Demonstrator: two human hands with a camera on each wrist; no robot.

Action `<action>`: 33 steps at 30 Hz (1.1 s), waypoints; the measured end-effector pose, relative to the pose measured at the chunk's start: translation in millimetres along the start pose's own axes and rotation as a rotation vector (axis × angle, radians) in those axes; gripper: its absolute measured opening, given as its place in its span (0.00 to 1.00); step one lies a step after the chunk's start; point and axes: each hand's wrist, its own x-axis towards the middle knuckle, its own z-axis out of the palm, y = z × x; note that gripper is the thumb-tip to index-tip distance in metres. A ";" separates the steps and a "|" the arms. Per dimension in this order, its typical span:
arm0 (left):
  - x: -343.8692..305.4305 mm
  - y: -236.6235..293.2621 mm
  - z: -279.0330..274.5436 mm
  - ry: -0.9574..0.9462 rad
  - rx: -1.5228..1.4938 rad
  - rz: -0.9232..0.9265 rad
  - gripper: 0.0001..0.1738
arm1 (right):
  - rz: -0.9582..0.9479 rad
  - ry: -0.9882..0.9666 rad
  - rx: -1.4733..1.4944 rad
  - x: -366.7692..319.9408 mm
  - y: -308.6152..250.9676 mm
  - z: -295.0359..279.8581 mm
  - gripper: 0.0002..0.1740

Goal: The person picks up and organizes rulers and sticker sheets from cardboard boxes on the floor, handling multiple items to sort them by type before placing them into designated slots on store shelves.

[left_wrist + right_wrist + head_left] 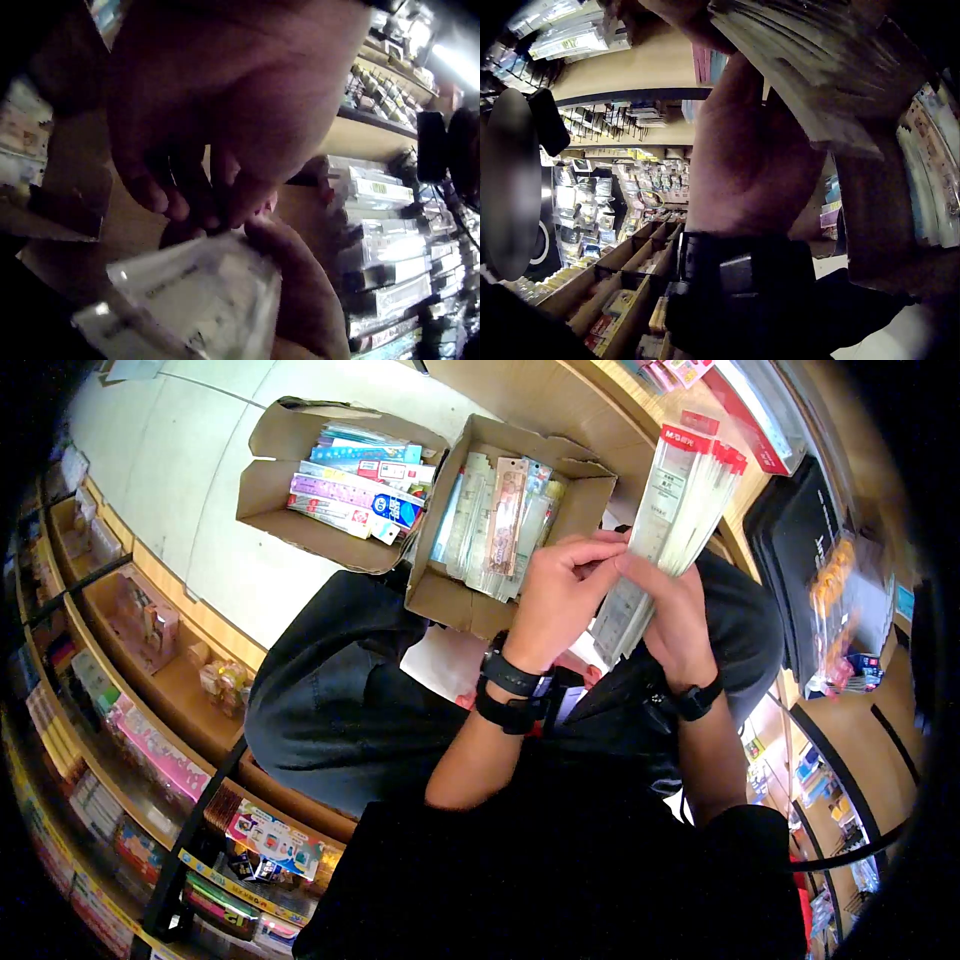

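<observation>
A fanned stack of packaged rulers (660,525), in clear sleeves with red headers, stands tilted over the lap. My right hand (678,615) grips it from the right, thumb across the front. From the left, my left hand (568,595) reaches its edge. In the left wrist view the fingers of the left hand (232,97) are curled, their tips pinching at the edge of the rulers (202,292). In the right wrist view the right hand (750,150) lies under the sleeves' ends.
Before the knees stands an open cardboard box (425,592) of rulers. Left of it, another cardboard box (265,490) holds colourful ruler packs. Shelves of goods (150,620) run along the left; a wooden shelf edge (625,405) is at the upper right, near a black case (790,550).
</observation>
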 end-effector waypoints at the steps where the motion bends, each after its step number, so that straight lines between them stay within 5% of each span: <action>1: 0.8 -2.1 -5.5 0.001 -0.004 -0.004 0.10 | 0.004 0.003 -0.003 -0.3 0.0 2.3 0.17; 3: 8.1 -8.3 -25.6 0.003 -0.111 -0.149 0.10 | 0.001 0.060 -0.025 -1.0 -3.4 6.4 0.16; 5: 29.4 -41.4 -52.9 0.256 -0.057 -0.348 0.11 | 0.008 0.061 -0.053 -3.9 -7.7 2.8 0.16; 7: 60.1 -132.2 -90.1 0.440 0.353 -0.367 0.16 | 0.009 0.067 -0.053 -8.3 -12.3 3.6 0.16; 10: 81.0 -180.3 -109.8 0.270 0.954 -0.631 0.39 | 0.002 0.075 -0.019 -11.2 -18.4 2.4 0.16; 13: 95.8 -228.3 -132.2 0.025 1.135 -0.746 0.42 | -0.007 0.074 0.009 -13.0 -19.1 1.3 0.18; 21: 67.8 -255.2 -112.6 0.383 1.101 -0.492 0.35 | 0.043 0.004 -0.043 -13.4 -19.0 2.8 0.21; 33: 77.1 -269.1 -133.2 0.342 1.166 -0.474 0.34 | 0.059 0.004 -0.049 -12.0 -15.7 3.0 0.22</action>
